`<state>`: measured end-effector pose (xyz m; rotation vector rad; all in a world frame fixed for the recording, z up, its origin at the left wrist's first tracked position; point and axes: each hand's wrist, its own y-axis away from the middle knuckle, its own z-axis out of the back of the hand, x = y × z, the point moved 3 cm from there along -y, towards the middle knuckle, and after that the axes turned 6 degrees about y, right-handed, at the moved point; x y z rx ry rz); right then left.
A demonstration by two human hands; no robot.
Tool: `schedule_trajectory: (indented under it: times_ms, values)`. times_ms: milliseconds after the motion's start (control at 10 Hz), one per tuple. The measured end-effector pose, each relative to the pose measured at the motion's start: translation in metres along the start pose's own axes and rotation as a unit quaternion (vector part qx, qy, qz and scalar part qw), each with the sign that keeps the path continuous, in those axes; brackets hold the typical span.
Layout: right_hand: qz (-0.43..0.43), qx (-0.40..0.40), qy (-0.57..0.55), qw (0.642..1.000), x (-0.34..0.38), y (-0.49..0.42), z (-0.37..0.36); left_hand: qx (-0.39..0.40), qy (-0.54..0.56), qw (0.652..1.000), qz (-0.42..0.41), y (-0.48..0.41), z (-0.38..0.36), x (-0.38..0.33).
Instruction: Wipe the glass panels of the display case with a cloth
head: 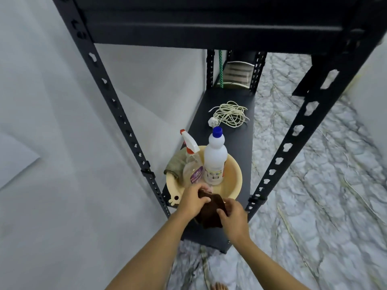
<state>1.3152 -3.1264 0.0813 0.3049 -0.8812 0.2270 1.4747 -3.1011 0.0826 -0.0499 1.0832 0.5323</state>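
Note:
A dark brown cloth [210,212] hangs between both my hands over the near edge of a cream plastic basin [234,178]. My left hand [191,199] pinches the cloth's top left corner, and my right hand [233,216] grips its right side. Inside the basin stand a clear glass-cleaner spray bottle [192,164] with a red-and-white trigger and a white bottle [215,160] with a blue cap. An olive rag [174,164] lies draped over the basin's left rim. No display case glass is in view.
The basin sits on the low shelf [240,143] of a black metal rack, whose slotted uprights [117,114] [293,139] stand left and right. A coiled white cord [229,114] lies farther back. A grey wall runs on the left, marbled floor on the right.

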Motion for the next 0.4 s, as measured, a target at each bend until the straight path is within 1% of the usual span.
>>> schedule_trajectory:
  times_ms: [100,200,300,400]
  values:
    - [0.007,0.005,0.031,0.999,-0.003,0.003,-0.003,0.042,-0.077,0.996,-0.032,0.006,-0.008,0.010]
    - [0.016,0.030,0.072,0.997,-0.004,0.004,-0.007,0.057,-0.162,0.984,-0.048,0.007,-0.015,0.025]
    - [0.028,0.035,0.085,0.995,-0.002,-0.003,-0.006,0.047,-0.173,0.982,-0.058,-0.001,-0.013,0.027]
    - [0.072,0.015,0.082,0.994,-0.009,0.007,-0.006,-0.001,-0.110,0.989,-0.097,0.016,-0.018,0.032]
